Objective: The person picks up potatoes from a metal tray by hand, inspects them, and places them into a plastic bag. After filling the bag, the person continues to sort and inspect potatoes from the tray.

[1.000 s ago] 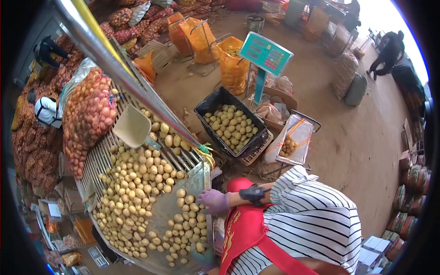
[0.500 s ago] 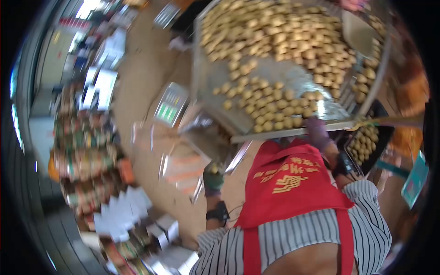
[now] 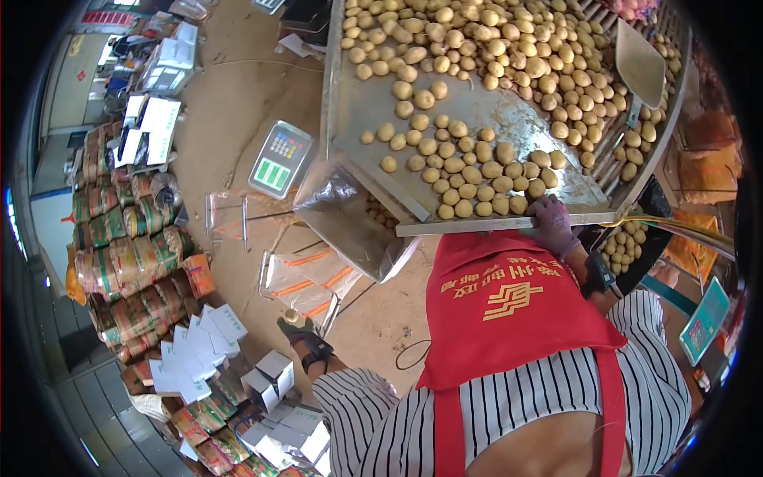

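Note:
A potato point(image 3: 292, 316) shows in my gloved left hand point(image 3: 302, 335), which is closed around it, low and to the left over the floor. At the front edge of the metal sorting tray point(image 3: 509, 119), my right hand point(image 3: 554, 226), in a purple glove, lies over the rim. Its fingers reach the nearest loose potatoes point(image 3: 485, 191), spread out but partly hidden by one another; no potato shows in its grip. A bigger heap of potatoes point(image 3: 548, 60) covers the far part of the tray. A lined box point(image 3: 350, 219) with potatoes inside stands beneath the left front corner.
A digital scale point(image 3: 280, 159) stands left of the tray. A metal scoop point(image 3: 640, 65) rests among potatoes at right. A dark crate point(image 3: 592, 238) holds more potatoes. Stacked produce sacks point(image 3: 135, 262) and white cartons point(image 3: 199, 350) line the left side. A teal scale display point(image 3: 705, 322) stands at right.
My left hand has moved left and away from the lined box, still holding the potato. My right hand stays at the tray's front rim. The view has shifted slightly and sharpened.

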Demonstrator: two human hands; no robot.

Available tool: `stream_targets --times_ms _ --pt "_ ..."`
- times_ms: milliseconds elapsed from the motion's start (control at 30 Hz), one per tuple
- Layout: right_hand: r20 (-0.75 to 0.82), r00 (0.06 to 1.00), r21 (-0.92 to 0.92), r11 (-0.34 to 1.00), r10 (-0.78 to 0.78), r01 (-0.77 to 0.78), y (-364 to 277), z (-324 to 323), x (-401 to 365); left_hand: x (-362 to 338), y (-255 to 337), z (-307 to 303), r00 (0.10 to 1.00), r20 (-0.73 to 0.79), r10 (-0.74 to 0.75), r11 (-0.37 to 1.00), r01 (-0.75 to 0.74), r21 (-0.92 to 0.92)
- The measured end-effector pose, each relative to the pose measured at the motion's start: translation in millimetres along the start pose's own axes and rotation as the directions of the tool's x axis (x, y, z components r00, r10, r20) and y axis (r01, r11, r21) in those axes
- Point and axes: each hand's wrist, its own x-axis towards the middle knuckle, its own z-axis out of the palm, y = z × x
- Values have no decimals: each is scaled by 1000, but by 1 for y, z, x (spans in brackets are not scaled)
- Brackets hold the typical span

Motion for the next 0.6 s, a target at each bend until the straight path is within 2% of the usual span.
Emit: stream_targets --times_ms 33,100,133,167,200,233,267,300,367,433,467,500,533,567,600 --pt "-8 1000 -1 1000 3 -3 0 -1 -1 -32 8 28 1000 -23 7 989 -3 149" --pt "-25 1000 -10 1000 4 -4 2 0 -1 -49 -10 97 955 10 297 867 -274 416" --pt "-36 999 -17 1000 -7 7 2 1 -2 -60 -34 128 847 269 458 726 -531 437" --pt "-37 999 -13 1000 5 -5 3 1 -3 -63 -63 167 702 463 540 622 -704 342" --pt "-39 999 -17 1000 -7 7 4 1 -3 -144 -71 227 704 585 402 589 -689 424" --pt "-41 999 -21 1000 -20 19 4 1 -3 -132 -101 253 556 735 388 466 -806 364" --pt "-46 999 -19 1000 -9 9 5 -1 -3 -216 -101 305 506 800 323 390 -841 374" --pt "-39 999 31 999 -13 14 5 -3 -2 -248 -106 337 414 868 274 141 -910 389" --pt "-45 999 82 997 -4 7 7 -4 -1 -213 -147 386 215 954 208 -12 -975 222" --pt "-107 989 353 934 98 -55 12 -2 1 -224 -164 434 239 970 51 -111 -964 243" --pt "-116 987 354 933 111 -63 12 0 2 -233 -171 448 225 973 44 -111 -967 229" --pt "-142 979 351 932 143 -85 10 1 1 -249 -175 460 73 993 88 -335 -937 98" --pt "-166 971 350 931 174 -107 9 2 0 -258 -181 468 -86 991 99 -545 -838 -18" --pt "-173 968 353 929 184 -113 8 1 1 -260 -191 473 -97 991 92 -546 -837 -31" --pt "-160 969 361 925 189 -120 8 -1 1 -262 -198 476 -115 993 -28 -528 -842 -112"
